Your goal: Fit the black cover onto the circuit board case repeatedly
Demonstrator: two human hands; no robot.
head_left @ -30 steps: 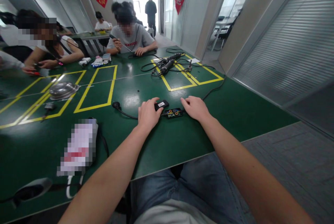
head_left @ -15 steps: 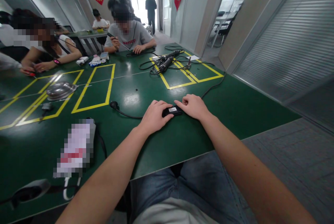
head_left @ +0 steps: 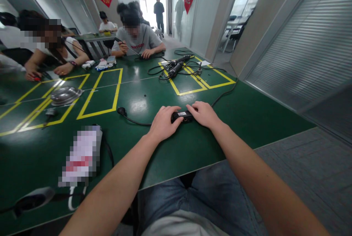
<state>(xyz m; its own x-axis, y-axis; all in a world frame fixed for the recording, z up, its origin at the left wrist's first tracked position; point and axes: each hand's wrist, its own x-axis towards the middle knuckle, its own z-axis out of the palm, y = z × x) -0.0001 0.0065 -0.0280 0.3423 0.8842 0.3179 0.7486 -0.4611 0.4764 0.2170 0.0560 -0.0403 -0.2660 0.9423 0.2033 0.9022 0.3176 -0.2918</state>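
Note:
A small black box (head_left: 184, 117) with a white label lies on the green table, between my two hands. My left hand (head_left: 164, 121) grips its left end, with the thumb on the near side and fingers on the far side. At its right end is my right hand (head_left: 204, 114), its thumb and fingers closed around that end. From the left a black cable with a plug (head_left: 121, 111) runs under my left hand. Another black cable (head_left: 224, 93) leads away behind my right hand.
Black tools with cables (head_left: 176, 68) lie at the far middle, by yellow tape outlines. On the left are a shiny metal dish (head_left: 65, 96), a blurred-out pale object (head_left: 81, 155) and a grey device (head_left: 35, 198). Two people work across the table (head_left: 132, 172).
The black box has tilted, so that its near side shows more. My right hand has shifted slightly on its right end. Across the table, a person's hands have moved apart.

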